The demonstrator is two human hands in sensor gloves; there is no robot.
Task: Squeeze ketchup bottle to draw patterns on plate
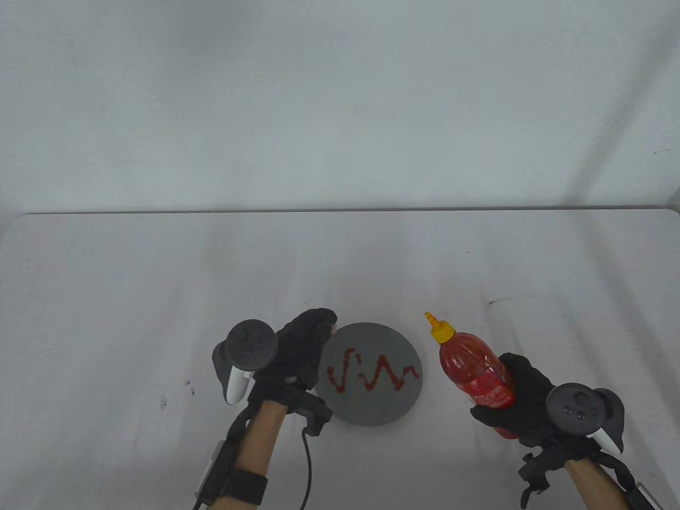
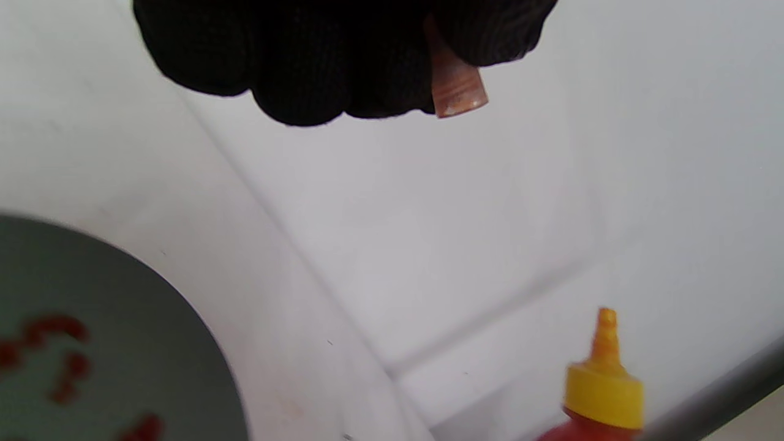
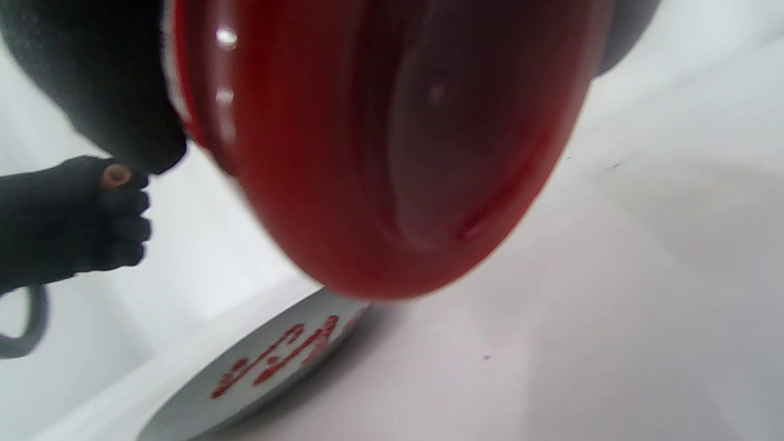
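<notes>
A grey round plate [image 1: 372, 409] lies on the white table with a red zigzag ketchup line [image 1: 372, 374] drawn across it. My right hand [image 1: 523, 406] grips a red ketchup bottle [image 1: 475, 372] with a yellow nozzle cap [image 1: 440, 328], to the right of the plate, nozzle pointing up and away. The bottle fills the right wrist view [image 3: 392, 147], with the plate [image 3: 184, 413] below it. My left hand [image 1: 300, 353] is curled at the plate's left rim; I cannot tell whether it touches it. The left wrist view shows its curled fingers [image 2: 318, 67], the plate [image 2: 153, 318] and the cap [image 2: 603, 392].
The white table [image 1: 133, 297] spreads wide around the plate, with its far edge against a pale wall. A black cable [image 1: 307, 467] trails from my left wrist.
</notes>
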